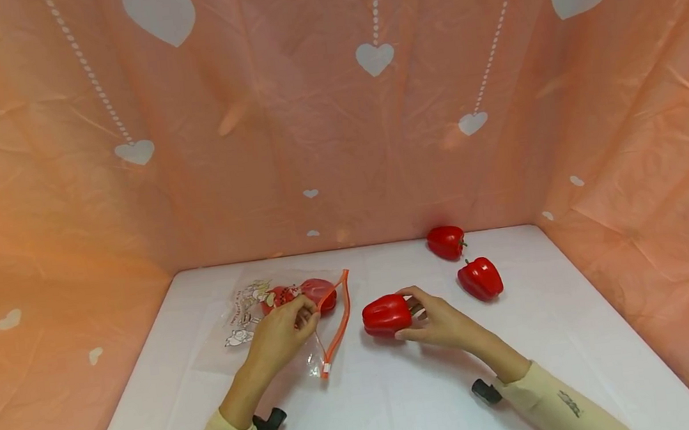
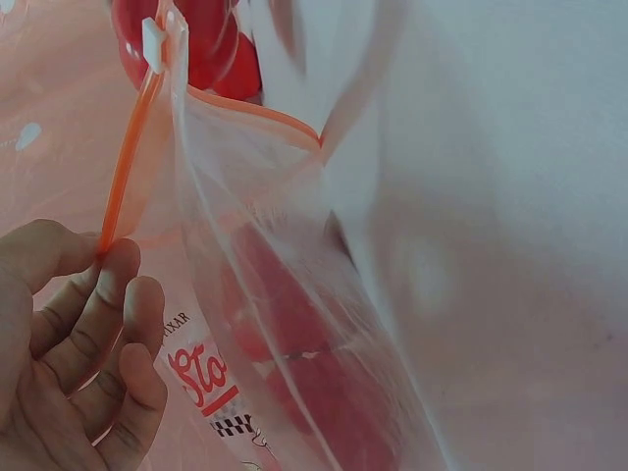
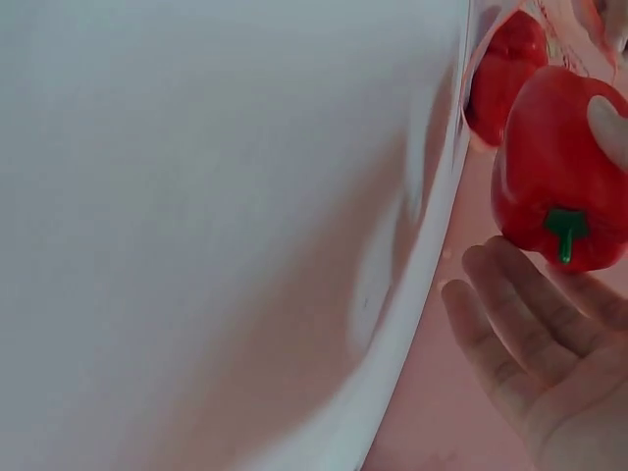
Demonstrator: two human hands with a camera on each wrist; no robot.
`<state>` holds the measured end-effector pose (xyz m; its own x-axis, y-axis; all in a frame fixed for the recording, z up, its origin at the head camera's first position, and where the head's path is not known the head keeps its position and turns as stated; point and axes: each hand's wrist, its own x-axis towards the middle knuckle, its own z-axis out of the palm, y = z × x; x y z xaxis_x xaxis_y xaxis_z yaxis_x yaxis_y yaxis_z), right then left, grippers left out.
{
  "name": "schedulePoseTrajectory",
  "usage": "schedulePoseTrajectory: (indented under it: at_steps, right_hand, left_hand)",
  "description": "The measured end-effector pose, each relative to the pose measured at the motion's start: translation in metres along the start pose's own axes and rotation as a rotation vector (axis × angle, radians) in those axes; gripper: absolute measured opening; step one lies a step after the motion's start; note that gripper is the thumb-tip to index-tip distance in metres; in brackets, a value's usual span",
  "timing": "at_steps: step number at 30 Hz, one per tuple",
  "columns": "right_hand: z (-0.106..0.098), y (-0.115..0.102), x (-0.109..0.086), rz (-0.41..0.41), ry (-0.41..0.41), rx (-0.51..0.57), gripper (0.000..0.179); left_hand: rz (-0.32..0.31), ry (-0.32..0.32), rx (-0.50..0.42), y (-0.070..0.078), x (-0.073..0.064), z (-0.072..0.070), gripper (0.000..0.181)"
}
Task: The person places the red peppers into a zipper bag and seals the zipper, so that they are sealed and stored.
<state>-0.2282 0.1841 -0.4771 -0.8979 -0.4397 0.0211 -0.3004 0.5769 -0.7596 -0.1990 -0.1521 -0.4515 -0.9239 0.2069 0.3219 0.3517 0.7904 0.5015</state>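
A clear zip bag (image 1: 216,351) with printed cartoons lies on the left of the table, red bell peppers (image 2: 324,392) showing through its plastic. My left hand (image 1: 281,335) pinches the orange zip rim (image 2: 123,186) between thumb and fingertips, and the mouth gapes toward the right. A white slider (image 2: 153,44) sits at one end of the zip. Just right of that mouth, my right hand (image 1: 436,321) holds another red bell pepper (image 1: 386,315) by its stem end, thumb and fingers on its sides. Its green stem (image 3: 566,231) faces my palm.
Two more red bell peppers lie at the back right, one (image 1: 446,242) near the rear edge and one (image 1: 480,280) closer. The white table (image 1: 390,406) is enclosed by orange curtains (image 1: 324,140) with white hearts. Black wrist mounts (image 1: 270,424) sit below both sleeves.
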Motion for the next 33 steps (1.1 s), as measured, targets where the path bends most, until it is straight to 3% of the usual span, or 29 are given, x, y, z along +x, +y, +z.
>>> schedulePoseTrajectory:
  at_steps: [17, 33]
  right_hand:
    - [0.037, -0.024, 0.027, 0.068, -0.014, 0.025, 0.078]
    - [0.060, -0.040, 0.043, 0.043, -0.063, 0.022, 0.075]
  left_hand:
    - [0.011, 0.000, 0.002, -0.001, 0.000, 0.001, 0.007]
    - [0.011, 0.006, -0.019, -0.001, -0.001, 0.002, 0.008]
